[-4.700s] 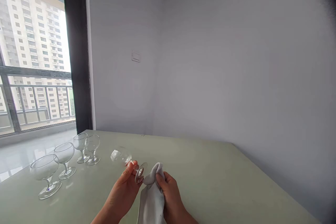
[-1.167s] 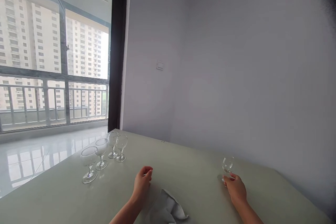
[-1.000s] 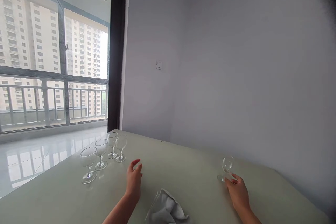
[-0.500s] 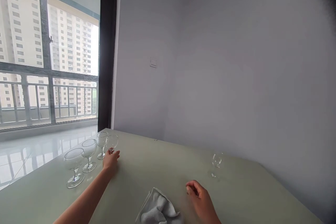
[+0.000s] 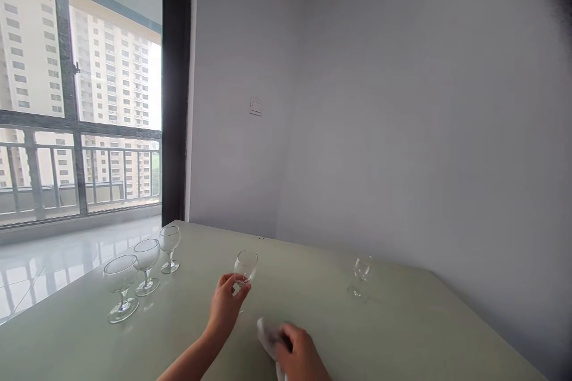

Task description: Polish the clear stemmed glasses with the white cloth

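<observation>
My left hand [image 5: 229, 303] is closed on a clear stemmed glass [image 5: 246, 264], its fingers round the lower part below the bowl. The glass stands near upright over the middle of the table. Close by on the right, my right hand [image 5: 298, 350] is closed on a grey cloth [image 5: 267, 336], which is blurred and partly hidden under the hand. Three more stemmed glasses stand upright in a row at the left: a near one [image 5: 122, 286], a middle one [image 5: 147, 265] and a far one [image 5: 170, 247]. Another glass [image 5: 362, 269] stands alone on the right side.
The pale green table [image 5: 402, 333] reaches back to a grey wall [image 5: 379, 131] with a switch [image 5: 255, 107] on it. To the left are a dark frame [image 5: 175, 89], a shiny tiled floor and a window with railings.
My left hand has moved right, carrying a glass from beside the row. My right hand has moved left and taken hold of the cloth, which is now bunched up. The view has shifted slightly.
</observation>
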### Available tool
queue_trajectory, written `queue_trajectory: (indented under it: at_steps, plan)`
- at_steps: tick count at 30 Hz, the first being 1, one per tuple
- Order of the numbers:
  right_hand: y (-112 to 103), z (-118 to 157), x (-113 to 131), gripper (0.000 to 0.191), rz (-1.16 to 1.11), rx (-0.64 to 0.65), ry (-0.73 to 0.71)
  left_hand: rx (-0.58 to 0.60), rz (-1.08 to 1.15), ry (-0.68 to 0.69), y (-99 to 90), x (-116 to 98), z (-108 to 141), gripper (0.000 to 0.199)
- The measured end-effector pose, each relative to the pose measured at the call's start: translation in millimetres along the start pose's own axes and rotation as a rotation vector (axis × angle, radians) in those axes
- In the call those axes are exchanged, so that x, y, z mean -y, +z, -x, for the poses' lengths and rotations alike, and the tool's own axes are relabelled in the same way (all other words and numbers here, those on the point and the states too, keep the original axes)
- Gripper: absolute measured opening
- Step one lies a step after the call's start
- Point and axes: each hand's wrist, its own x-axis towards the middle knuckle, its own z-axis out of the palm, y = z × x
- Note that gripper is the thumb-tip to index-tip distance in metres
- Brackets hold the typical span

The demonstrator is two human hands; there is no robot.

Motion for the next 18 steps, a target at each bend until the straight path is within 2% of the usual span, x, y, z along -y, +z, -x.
queue_trajectory:
  at_steps: [3, 5, 7, 10, 13, 16, 18]
  plan:
    - [-42, -7, 15, 0.020, -0.511, -0.176, 0.229, 0.054, -0.010, 0.090, 5.8, -15, 28, 0.010]
    - [-61, -6, 24, 0.026, -0.677, -0.237, 0.249, 0.134, -0.060, 0.125, 8.5, -23, 43, 0.018]
    - [-70, -2, 33, 0.028, -0.635, -0.281, 0.182, 0.233, -0.144, 0.112, 12.4, -28, 53, 0.027]
    - [-73, 7, 47, 0.024, -0.411, -0.347, -0.027, 0.323, -0.222, 0.089, 19.9, -30, 62, 0.021]
    - [-72, 13, 58, 0.019, -0.294, -0.347, -0.188, 0.285, -0.224, 0.141, 26.9, -24, 68, 0.024]
    - [-67, 13, 63, 0.014, -0.259, -0.251, -0.224, 0.221, -0.205, 0.178, 31.5, -14, 72, 0.027]
    - [-62, 11, 62, 0.019, -0.212, -0.175, -0.250, 0.200, -0.202, 0.191, 32.1, -6, 72, 0.027]
